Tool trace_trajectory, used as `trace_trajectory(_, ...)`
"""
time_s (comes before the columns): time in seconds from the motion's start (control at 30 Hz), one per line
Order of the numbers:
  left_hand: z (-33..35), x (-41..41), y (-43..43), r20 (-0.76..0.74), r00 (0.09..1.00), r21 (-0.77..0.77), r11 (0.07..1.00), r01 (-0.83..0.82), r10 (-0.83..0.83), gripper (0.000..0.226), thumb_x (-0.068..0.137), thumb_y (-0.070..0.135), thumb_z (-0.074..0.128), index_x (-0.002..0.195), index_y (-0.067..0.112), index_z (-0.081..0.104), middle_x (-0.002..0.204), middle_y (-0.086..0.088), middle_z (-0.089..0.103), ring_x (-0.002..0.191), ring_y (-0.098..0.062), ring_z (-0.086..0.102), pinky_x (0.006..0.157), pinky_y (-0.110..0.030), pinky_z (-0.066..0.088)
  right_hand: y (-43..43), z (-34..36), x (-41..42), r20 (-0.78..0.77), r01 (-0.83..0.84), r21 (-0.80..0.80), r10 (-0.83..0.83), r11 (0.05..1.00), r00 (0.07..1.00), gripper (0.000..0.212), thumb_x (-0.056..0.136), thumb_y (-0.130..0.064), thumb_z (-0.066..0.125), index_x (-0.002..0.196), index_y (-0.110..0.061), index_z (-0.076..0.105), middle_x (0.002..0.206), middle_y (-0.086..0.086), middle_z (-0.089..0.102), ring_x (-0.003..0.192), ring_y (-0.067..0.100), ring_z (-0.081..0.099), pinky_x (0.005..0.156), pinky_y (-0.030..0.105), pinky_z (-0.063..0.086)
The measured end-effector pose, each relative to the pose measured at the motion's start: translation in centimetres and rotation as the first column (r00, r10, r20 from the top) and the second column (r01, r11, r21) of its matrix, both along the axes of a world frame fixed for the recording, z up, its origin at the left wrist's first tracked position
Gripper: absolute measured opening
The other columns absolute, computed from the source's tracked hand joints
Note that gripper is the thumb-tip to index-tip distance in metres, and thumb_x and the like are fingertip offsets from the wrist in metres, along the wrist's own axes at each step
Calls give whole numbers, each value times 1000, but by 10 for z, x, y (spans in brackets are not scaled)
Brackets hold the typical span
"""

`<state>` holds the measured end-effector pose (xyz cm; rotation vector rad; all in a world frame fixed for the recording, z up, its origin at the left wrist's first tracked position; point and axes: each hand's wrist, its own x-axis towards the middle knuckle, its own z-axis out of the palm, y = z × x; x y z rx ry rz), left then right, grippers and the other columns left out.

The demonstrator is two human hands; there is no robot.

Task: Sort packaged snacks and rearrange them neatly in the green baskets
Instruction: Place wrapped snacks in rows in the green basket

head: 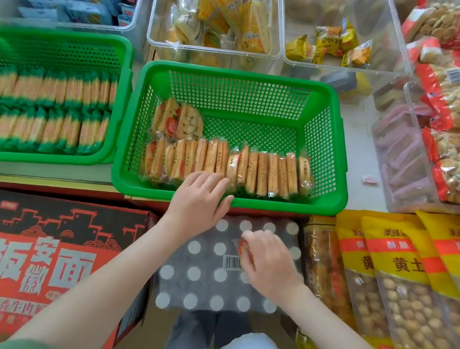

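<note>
Left arm: bare forearm stretched forward from lower left, wrist over the near rim of the middle green plastic lattice basket (339,147).
Left hand (200,196): fingers nearly straight and spread a little, holding nothing, fingertips resting on the near row of clear-wrapped tan biscuit packets (266,173).
Right arm: bare forearm coming in from lower right, bent toward the middle.
Right hand (267,263): fingers curled down, pinching a small clear packet with a red round label (244,250) over a grey plastic bag with white dots (196,271).
Packets in basket: near row stands on edge, spanning almost wall to wall; a short second row (177,121) leans at the back left.
Open room: bare basket floor behind the near row, centre and right.
Edges: a second green basket (124,80), filled with green-edged packets, touches the left wall; a red and black printed carton (39,252) lies just beside the dotted bag, yellow snack bags (412,283) on its other side.
</note>
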<state>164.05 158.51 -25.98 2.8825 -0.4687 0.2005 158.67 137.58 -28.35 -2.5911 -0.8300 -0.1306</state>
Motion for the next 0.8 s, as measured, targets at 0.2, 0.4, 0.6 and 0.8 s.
trace_trajectory(0.2,-19,-45,27,21,999,138,990,-29,27,55,98,42,40,140,6,47,140,-18,51,131,-33,47,112,-48,30,-3,-66,-26,-444,-7,-522,-264,853,856,74,93,-41,51,154,-25,13,157,10,22,131,37,36,99,45,42)
trace_trajectory(0.4,-2,-52,76,-26,985,140,976,-165,170,57,102,47,27,146,14,41,148,-17,41,139,-32,35,116,-48,19,18,-28,-15,-682,121,-130,-177,984,709,83,92,-29,57,150,-41,0,158,-9,9,141,21,22,112,39,31)
trace_trajectory(0.6,20,-15,120,-91,910,-33,912,-409,405,59,97,35,37,149,9,33,153,-17,32,144,-32,23,117,-49,13,68,81,20,-672,60,453,297,889,679,86,87,-26,69,138,-60,8,142,-30,21,124,-10,36,90,13,46)
trace_trajectory(0.8,24,46,141,-194,861,49,881,-471,471,70,99,44,42,155,15,12,161,-10,12,149,-23,2,119,-47,-4,143,98,144,-686,386,498,81,776,723,70,94,-25,61,144,-40,14,136,-13,32,120,11,46,103,34,41)
